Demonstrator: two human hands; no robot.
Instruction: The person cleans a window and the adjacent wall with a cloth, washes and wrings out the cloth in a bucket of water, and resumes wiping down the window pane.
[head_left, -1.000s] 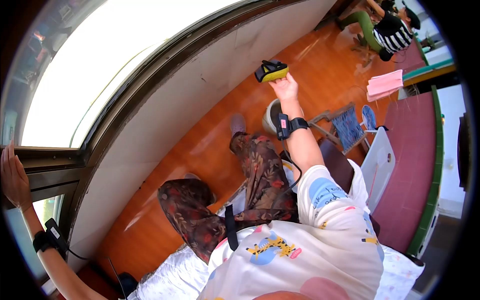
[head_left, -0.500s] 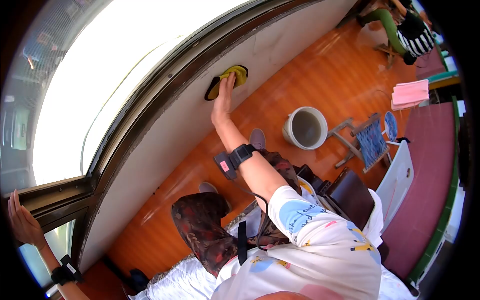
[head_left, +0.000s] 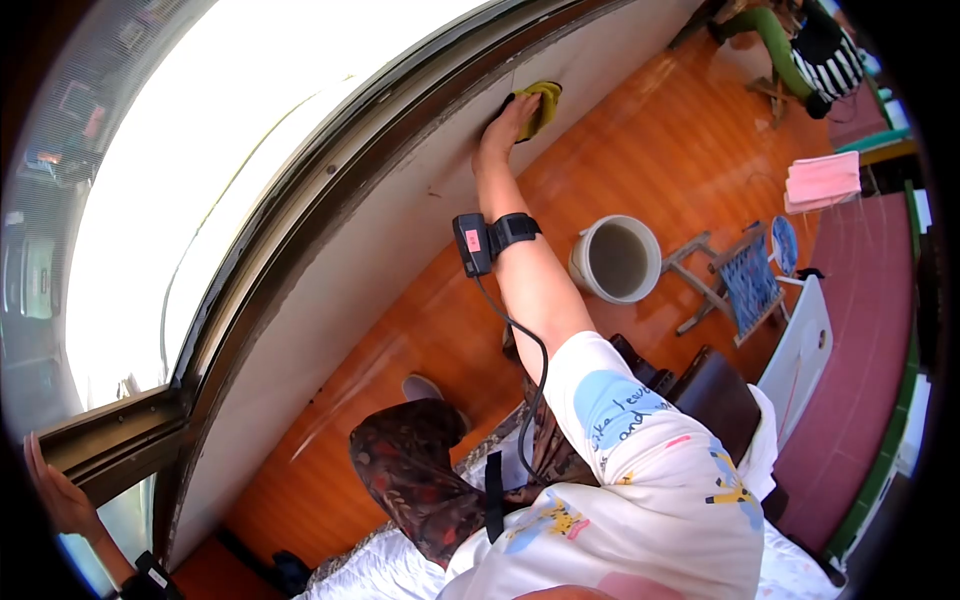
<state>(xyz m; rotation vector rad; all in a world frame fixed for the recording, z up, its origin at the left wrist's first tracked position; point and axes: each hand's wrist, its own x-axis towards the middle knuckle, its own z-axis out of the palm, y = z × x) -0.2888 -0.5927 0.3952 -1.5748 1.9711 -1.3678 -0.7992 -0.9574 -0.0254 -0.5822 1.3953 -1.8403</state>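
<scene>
My right hand [head_left: 508, 127] reaches out to the white wall [head_left: 400, 200] below the window and presses a yellow and black cloth [head_left: 543, 108] against it. The cloth lies under and beyond my fingers, near the wall's lower part. At the far left, my left hand [head_left: 62, 497] rests with its fingers stretched along the brown window frame [head_left: 125, 430]. Nothing shows in my left hand.
A bucket of murky water [head_left: 617, 260] stands on the orange floor, beside a folding stool [head_left: 750, 283]. Pink cloths [head_left: 822, 182] hang at the right, near a white board [head_left: 797, 350]. Another person [head_left: 820, 60] sits at the upper right.
My right hand first swung from above the floor to the wall with the cloth, then slid along the wall, up and to the right. My left hand has stayed at the window frame.
</scene>
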